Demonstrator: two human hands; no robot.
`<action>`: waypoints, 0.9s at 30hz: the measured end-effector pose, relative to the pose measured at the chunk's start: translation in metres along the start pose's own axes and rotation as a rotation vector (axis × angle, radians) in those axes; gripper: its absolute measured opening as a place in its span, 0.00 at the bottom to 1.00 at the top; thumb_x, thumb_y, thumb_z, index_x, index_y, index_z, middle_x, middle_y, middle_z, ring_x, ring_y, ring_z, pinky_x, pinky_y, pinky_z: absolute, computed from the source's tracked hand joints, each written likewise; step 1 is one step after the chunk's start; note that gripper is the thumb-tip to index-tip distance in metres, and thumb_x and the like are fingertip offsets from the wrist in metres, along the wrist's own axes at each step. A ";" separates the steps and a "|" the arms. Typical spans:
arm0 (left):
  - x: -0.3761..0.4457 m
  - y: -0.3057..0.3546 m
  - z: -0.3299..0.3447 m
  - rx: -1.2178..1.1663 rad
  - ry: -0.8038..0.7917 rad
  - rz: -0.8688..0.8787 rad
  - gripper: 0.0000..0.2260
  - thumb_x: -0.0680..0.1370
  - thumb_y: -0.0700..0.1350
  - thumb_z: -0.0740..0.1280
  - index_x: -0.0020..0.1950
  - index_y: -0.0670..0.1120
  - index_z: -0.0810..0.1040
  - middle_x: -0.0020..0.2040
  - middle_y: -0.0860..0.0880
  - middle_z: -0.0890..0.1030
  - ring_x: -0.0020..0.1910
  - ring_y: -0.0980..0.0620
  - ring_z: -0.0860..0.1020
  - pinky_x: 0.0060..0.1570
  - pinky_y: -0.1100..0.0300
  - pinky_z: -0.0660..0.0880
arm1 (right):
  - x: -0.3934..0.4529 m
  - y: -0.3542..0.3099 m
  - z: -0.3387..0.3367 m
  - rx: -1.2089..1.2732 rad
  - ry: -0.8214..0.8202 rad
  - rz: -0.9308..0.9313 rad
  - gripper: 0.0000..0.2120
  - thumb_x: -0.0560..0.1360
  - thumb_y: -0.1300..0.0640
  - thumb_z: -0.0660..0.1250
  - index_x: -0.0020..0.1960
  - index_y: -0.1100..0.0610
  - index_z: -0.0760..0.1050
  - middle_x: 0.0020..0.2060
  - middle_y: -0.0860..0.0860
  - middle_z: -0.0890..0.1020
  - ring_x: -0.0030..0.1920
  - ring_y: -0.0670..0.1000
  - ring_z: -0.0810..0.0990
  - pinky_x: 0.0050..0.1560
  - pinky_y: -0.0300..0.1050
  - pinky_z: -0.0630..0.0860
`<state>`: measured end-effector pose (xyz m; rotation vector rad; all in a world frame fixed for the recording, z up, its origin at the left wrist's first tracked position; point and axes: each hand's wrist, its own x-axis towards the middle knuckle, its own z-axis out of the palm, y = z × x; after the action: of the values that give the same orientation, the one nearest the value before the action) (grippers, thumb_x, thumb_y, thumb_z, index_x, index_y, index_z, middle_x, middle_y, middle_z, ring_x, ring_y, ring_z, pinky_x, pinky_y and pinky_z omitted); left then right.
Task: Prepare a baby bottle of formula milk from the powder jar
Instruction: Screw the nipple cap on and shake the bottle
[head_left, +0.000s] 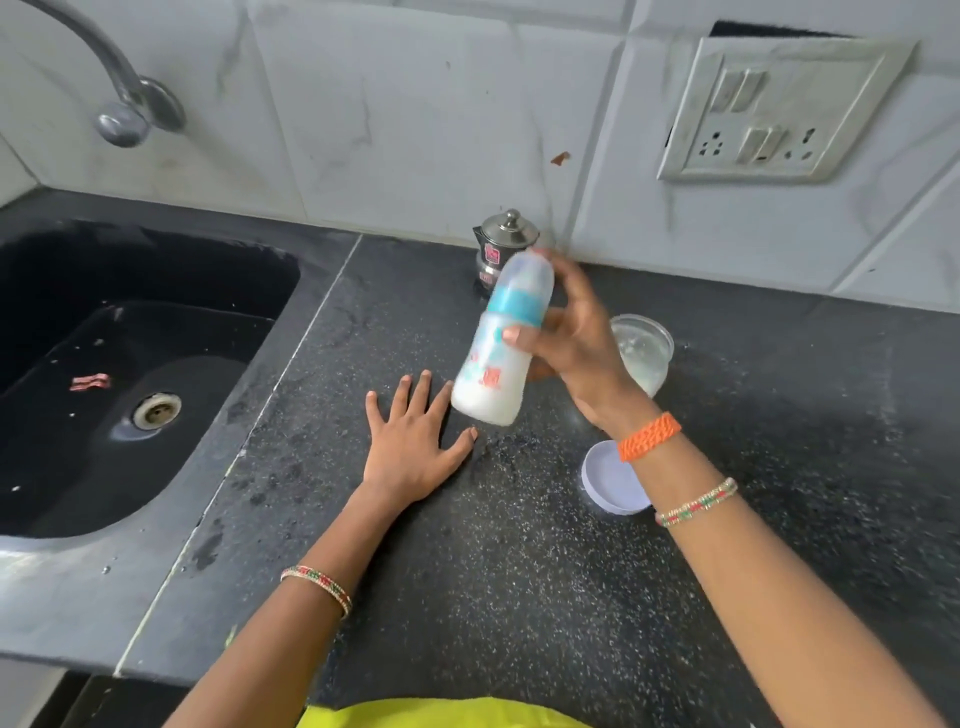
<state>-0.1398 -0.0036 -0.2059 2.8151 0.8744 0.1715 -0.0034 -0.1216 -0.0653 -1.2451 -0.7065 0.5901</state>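
Head view shows the right hand (566, 343) with its grip clamped round a baby bottle (498, 338) of white milk, tilted above the dark speckled bench (519, 571), cap towards 12 o'clock. At 8 o'clock from the bottle, the left hand (410, 441) lies flat, fingers spread, holding nothing. An open powder jar (641, 353) stands at 3 o'clock, its lid (608, 486) at 5 o'clock.

White milk in clear baby bottle (496, 343) with teal collar and red-teal print; black white-speckled surface (519, 571); lilac lid (610, 486); orange wristband (649, 436); steel pot (501, 249), red sticker.
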 end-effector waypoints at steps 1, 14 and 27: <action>0.000 0.000 0.000 0.000 -0.001 0.002 0.36 0.73 0.69 0.41 0.77 0.53 0.52 0.78 0.47 0.53 0.77 0.45 0.49 0.71 0.35 0.43 | 0.002 0.003 -0.003 0.034 0.030 -0.017 0.34 0.60 0.56 0.76 0.63 0.47 0.68 0.52 0.52 0.80 0.45 0.51 0.83 0.32 0.47 0.80; -0.001 0.001 -0.001 -0.006 0.000 -0.002 0.35 0.73 0.68 0.42 0.77 0.54 0.52 0.79 0.47 0.52 0.77 0.45 0.49 0.71 0.36 0.42 | 0.015 -0.005 0.000 0.294 0.178 -0.050 0.33 0.66 0.60 0.76 0.65 0.49 0.63 0.50 0.47 0.81 0.51 0.54 0.81 0.34 0.51 0.80; 0.000 0.002 -0.002 -0.009 0.006 -0.006 0.35 0.73 0.68 0.42 0.77 0.54 0.52 0.79 0.47 0.52 0.77 0.45 0.49 0.71 0.36 0.40 | 0.014 0.011 -0.004 0.309 0.057 0.024 0.29 0.72 0.66 0.66 0.68 0.51 0.60 0.51 0.49 0.79 0.51 0.51 0.81 0.42 0.54 0.81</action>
<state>-0.1390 -0.0051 -0.2032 2.8044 0.8808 0.1824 0.0086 -0.1116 -0.0749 -0.9798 -0.5301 0.6537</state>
